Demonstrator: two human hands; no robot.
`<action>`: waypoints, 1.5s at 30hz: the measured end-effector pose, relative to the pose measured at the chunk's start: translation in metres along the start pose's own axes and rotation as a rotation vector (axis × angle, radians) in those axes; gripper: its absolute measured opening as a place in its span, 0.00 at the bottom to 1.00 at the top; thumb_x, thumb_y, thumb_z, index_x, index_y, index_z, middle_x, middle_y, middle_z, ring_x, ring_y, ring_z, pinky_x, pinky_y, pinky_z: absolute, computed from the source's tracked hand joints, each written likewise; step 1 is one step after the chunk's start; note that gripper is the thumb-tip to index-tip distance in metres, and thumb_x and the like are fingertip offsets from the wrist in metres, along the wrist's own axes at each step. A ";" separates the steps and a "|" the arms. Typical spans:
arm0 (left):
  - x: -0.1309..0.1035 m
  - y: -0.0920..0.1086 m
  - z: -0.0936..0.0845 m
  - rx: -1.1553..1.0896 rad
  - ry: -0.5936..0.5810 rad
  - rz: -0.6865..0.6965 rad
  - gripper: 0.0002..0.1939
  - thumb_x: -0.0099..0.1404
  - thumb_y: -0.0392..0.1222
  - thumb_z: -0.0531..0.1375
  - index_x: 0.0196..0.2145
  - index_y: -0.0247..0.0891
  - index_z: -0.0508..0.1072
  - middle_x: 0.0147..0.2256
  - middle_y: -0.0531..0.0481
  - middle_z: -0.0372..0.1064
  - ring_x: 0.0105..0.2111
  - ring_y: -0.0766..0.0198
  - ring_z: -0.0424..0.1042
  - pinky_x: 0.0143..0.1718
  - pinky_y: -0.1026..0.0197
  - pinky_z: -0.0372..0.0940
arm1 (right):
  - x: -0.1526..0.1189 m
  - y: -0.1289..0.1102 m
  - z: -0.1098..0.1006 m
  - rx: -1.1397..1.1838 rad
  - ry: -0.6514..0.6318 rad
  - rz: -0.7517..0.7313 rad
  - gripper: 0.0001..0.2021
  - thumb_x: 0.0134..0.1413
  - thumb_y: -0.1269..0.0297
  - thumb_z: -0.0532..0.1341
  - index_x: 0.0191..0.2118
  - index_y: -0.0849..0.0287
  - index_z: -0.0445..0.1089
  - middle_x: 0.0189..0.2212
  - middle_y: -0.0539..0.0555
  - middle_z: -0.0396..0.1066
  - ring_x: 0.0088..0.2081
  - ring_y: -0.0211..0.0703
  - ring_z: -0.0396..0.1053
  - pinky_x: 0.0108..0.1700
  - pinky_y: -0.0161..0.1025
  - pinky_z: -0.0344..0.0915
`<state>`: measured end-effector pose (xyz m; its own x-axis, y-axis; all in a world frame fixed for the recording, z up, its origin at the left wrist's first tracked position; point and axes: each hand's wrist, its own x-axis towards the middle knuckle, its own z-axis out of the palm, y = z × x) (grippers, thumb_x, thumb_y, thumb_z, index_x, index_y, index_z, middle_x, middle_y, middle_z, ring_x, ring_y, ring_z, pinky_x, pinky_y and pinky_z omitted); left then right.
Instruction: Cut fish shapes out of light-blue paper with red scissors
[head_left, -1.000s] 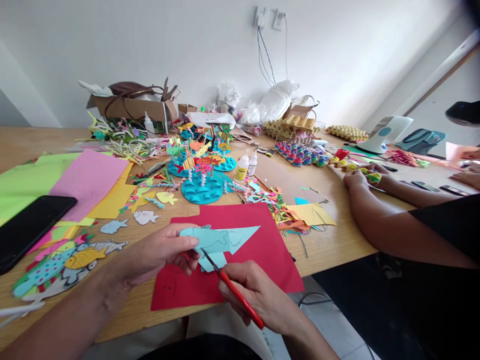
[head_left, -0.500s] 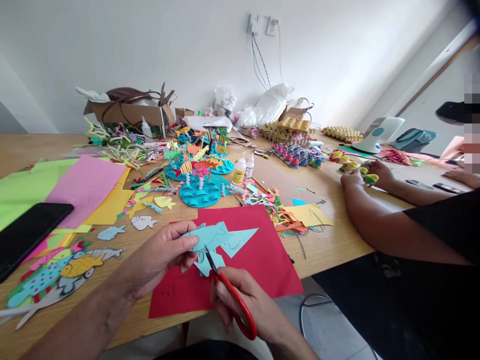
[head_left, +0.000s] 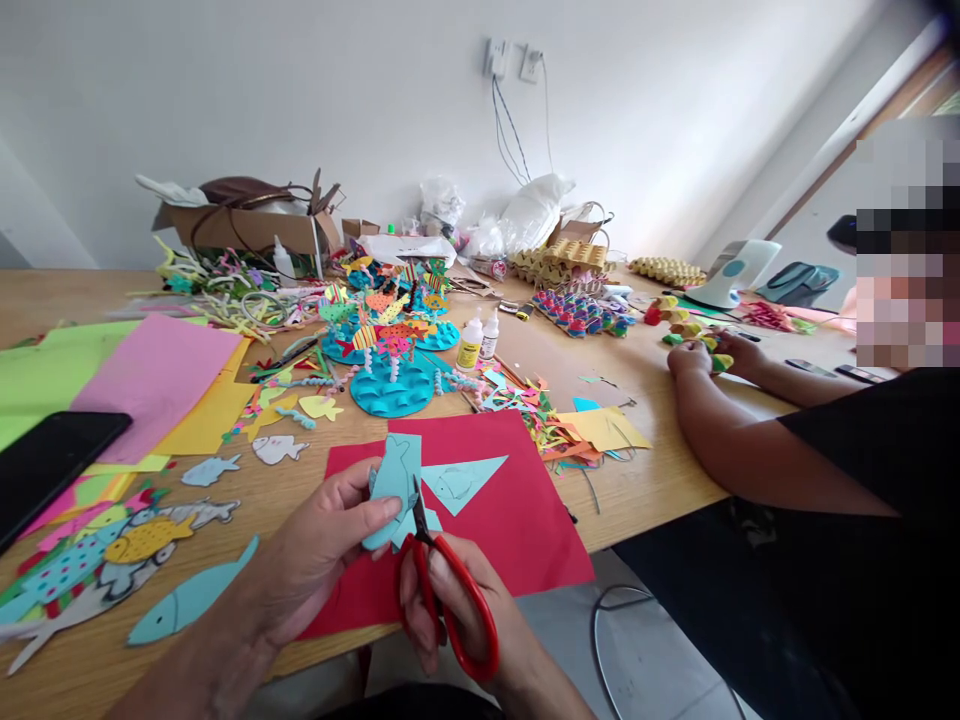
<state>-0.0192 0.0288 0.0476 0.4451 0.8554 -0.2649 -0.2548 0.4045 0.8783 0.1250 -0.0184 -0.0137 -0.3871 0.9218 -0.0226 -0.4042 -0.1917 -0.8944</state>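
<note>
Between the thumb and fingers of my left hand (head_left: pixel 330 530) is a light-blue paper piece (head_left: pixel 396 470) with a fish outline drawn on it, held nearly upright. My right hand (head_left: pixel 480 590) grips red-handled scissors (head_left: pixel 487 640), whose dark blades point up at the right edge of that paper. Below both hands lies a red paper sheet (head_left: pixel 525 540). On it rests a light-blue paper triangle (head_left: pixel 465 482) with a small fish drawn on it, and another blue scrap shows partly behind the scissors. A cut-out blue fish (head_left: pixel 187 603) lies on the table by my left forearm.
Cut-out paper fish (head_left: pixel 150 540), a black phone (head_left: pixel 60 470) and coloured sheets (head_left: pixel 161 380) lie left. Ahead stand a blue decorated base (head_left: pixel 394 388) and glue bottles (head_left: pixel 470 342). Paper scraps (head_left: pixel 536 415) lie beyond the red sheet. At right, a co-worker's hands (head_left: pixel 694 360) hold painted egg-carton pieces.
My left hand has turned the blue paper from lying sideways to upright. The scissors' handles have spread apart. The view has shifted slightly, showing the cut-out blue fish by my left forearm.
</note>
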 end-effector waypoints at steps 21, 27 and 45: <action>0.000 -0.005 0.006 0.033 0.113 0.106 0.08 0.55 0.44 0.65 0.24 0.38 0.72 0.20 0.58 0.67 0.22 0.69 0.60 0.24 0.69 0.58 | 0.004 0.000 -0.006 0.017 -0.023 0.034 0.25 0.51 0.41 0.59 0.27 0.64 0.66 0.10 0.44 0.59 0.10 0.29 0.53 0.13 0.26 0.52; 0.003 -0.006 0.006 0.117 0.091 0.148 0.08 0.57 0.45 0.63 0.26 0.38 0.74 0.21 0.57 0.67 0.24 0.67 0.62 0.28 0.67 0.61 | 0.005 -0.001 -0.007 -0.013 -0.031 0.049 0.26 0.51 0.40 0.59 0.28 0.64 0.66 0.12 0.45 0.60 0.12 0.29 0.55 0.14 0.26 0.54; 0.001 -0.007 0.009 0.154 0.117 0.155 0.10 0.56 0.46 0.62 0.24 0.37 0.72 0.21 0.55 0.67 0.23 0.67 0.61 0.27 0.66 0.60 | 0.002 -0.009 -0.007 -0.072 -0.048 0.046 0.25 0.54 0.41 0.57 0.28 0.63 0.65 0.11 0.44 0.58 0.11 0.28 0.53 0.13 0.26 0.49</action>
<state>-0.0088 0.0239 0.0448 0.3065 0.9386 -0.1583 -0.1745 0.2189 0.9600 0.1339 -0.0128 -0.0090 -0.4437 0.8951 -0.0441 -0.3253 -0.2067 -0.9228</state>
